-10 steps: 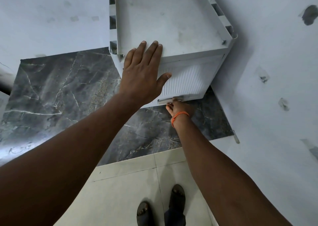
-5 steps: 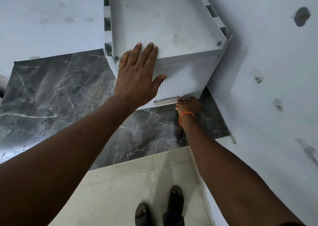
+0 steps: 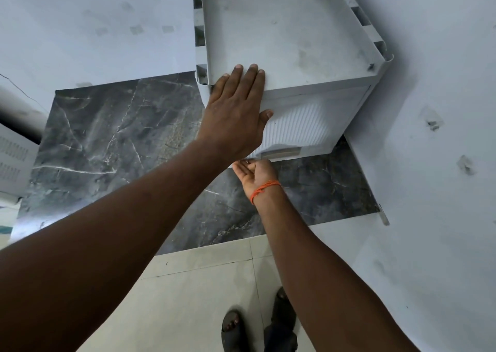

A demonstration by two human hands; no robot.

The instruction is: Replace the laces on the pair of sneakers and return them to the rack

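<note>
The white plastic shoe rack point(image 3: 295, 29) stands in a corner, its dusty top tray bare. My left hand point(image 3: 236, 112) lies flat on the tray's front edge with straight fingers, the thumb over the ribbed door point(image 3: 300, 126). My right hand point(image 3: 255, 174), with an orange thread at the wrist, is palm-up below the door. Its fingers curl under the door's bottom edge, just left of the recessed handle point(image 3: 281, 153). The door looks closed. No sneakers or laces are in view.
The rack sits on a dark marble slab point(image 3: 107, 137), with white walls point(image 3: 429, 110) close behind and to the right. A white vented box point(image 3: 13, 153) is at the far left. My sandalled feet point(image 3: 233, 327) stand on pale floor tiles point(image 3: 188, 298).
My right hand slid left from the handle and turned palm-up under the door's bottom edge. My left hand stays flat on the rack's top edge.
</note>
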